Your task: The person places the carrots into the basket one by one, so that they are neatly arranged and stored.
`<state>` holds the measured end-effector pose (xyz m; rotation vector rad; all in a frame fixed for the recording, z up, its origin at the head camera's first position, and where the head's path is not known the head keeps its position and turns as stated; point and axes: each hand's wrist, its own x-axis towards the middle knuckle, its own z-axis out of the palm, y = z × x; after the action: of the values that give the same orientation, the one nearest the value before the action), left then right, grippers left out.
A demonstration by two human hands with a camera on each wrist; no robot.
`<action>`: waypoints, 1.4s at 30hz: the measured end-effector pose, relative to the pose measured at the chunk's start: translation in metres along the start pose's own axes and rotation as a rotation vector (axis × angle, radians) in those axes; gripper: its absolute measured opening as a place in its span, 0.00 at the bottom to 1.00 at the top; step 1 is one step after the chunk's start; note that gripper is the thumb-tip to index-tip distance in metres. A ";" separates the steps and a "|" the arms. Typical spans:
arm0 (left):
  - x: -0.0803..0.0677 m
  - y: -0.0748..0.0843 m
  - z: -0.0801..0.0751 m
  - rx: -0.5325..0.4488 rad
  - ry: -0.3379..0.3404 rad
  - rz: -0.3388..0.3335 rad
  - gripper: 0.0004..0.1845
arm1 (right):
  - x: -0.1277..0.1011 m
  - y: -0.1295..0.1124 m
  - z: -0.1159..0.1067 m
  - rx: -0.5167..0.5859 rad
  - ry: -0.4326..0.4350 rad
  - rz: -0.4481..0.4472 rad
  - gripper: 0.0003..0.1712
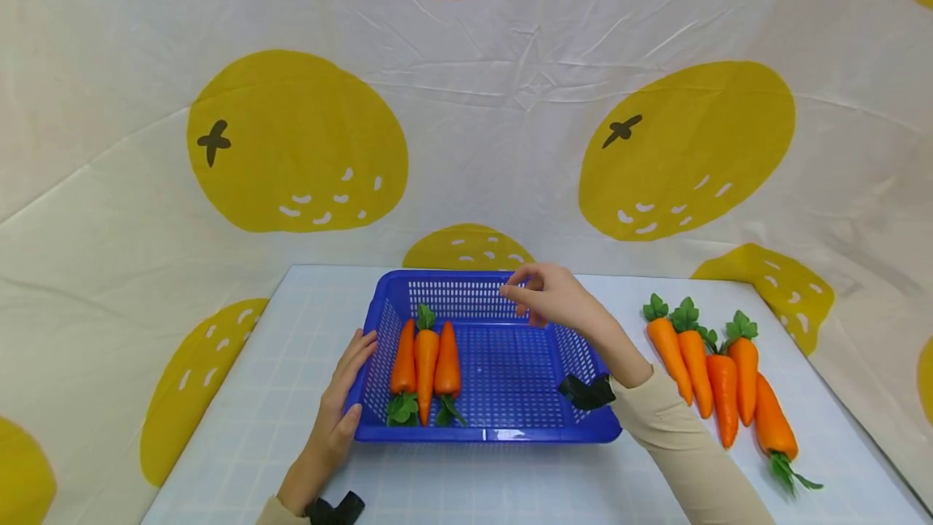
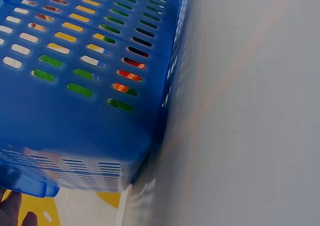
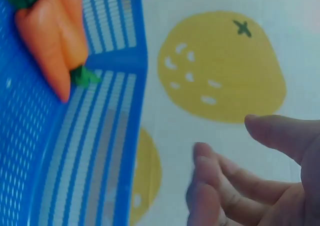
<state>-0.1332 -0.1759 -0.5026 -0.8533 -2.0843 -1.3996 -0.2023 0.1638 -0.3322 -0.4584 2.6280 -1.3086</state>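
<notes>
While I worked at the pale gridded table (image 1: 240, 428), the scene stood thus:

Left hand: my left hand (image 1: 341, 403) lay flat against the outer left wall of the blue basket (image 1: 510, 433), fingers straight and relaxed, thumb near the front corner, gripping nothing.

Right hand: my right hand (image 1: 551, 298) hovered over the basket's far right part, fingers loosely bent and spread, thumb apart from them, holding nothing (the right wrist view showed the same fingers (image 3: 225, 186) apart in the air, with only the backdrop behind them).

Hands together or apart: they were well apart, one on each side of the basket.

Basket: it sat at the middle of the table, its slotted walls upright, its right half bare.

Carrots inside: three carrots in the basket (image 1: 426, 363) lay side by side in its left part, touching one another; the outer two had their green tops toward me, the middle one its top toward the far wall.

Carrots outside: five loose carrots (image 1: 717, 379) lay in a row on the table to the right of the basket, just beside my right sleeve (image 1: 678, 444); four pointed their greens away from me, while the nearest one on the right pointed its greens toward me.

Left wrist view: it showed the basket's wall up close, orange and green glimpsed through the slots.

Backdrop: a white cloth with big yellow oranges (image 1: 291, 144) hung behind and beside the table.
</notes>
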 end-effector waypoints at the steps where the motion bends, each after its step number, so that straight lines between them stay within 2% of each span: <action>1: 0.000 0.000 0.000 -0.002 0.000 0.004 0.32 | -0.001 0.003 -0.005 -0.008 0.010 0.001 0.16; 8: 0.001 -0.002 0.000 -0.008 0.004 0.019 0.32 | -0.007 0.030 -0.035 -0.138 0.147 0.025 0.14; 11: 0.001 -0.002 0.000 -0.011 0.004 0.020 0.32 | -0.012 0.044 -0.048 -0.140 0.179 0.047 0.16; 19: 0.001 -0.001 0.000 -0.009 0.003 0.019 0.32 | -0.030 0.081 -0.083 -0.156 0.154 0.203 0.19; 26: 0.001 -0.001 0.000 -0.008 0.001 0.018 0.32 | -0.043 0.118 -0.107 -0.080 0.149 0.325 0.25; 31: 0.000 -0.002 -0.001 -0.006 0.007 0.026 0.32 | -0.051 0.147 -0.113 -0.093 0.176 0.380 0.29; 42: 0.001 -0.004 -0.001 -0.021 0.006 0.037 0.32 | -0.063 0.196 -0.106 -0.265 0.235 0.466 0.34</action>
<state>-0.1372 -0.1777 -0.5040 -0.8906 -2.0427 -1.4049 -0.2117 0.3767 -0.4242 0.2877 2.8645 -0.9179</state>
